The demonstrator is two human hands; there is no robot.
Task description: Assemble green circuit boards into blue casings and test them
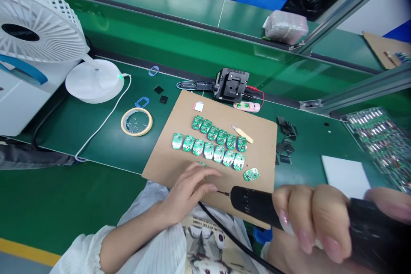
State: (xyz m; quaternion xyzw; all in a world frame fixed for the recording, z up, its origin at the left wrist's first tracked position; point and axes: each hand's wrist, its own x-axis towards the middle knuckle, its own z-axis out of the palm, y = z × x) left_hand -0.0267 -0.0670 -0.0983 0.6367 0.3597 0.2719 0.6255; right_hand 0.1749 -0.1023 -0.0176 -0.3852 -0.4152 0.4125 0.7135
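Note:
My right hand (pixel 316 216) is wrapped round a black electric screwdriver (pixel 252 203), its thin bit pointing left. Just at the tip of that bit is my left hand (pixel 189 188), thumb and forefinger curved with a gap between them and nothing visible in it; the other fingers are partly hidden. Beneath lies a brown board (pixel 163 160) bearing two rows of small green circuit boards (pixel 208 150). One separate circuit board (pixel 251 174) rests at a slant to the right. A bit of another green board (pixel 201 163) peeks out behind my left fingers.
A tape roll (pixel 123 125) encloses small screws. A craft knife (pixel 242 134) lies on the board. Behind stand a black fixture (pixel 231 84) and a pink casing (pixel 246 106). A fan (pixel 96 79) is left; dark plates (pixel 285 147) and bundled electronic parts (pixel 379 141) are right.

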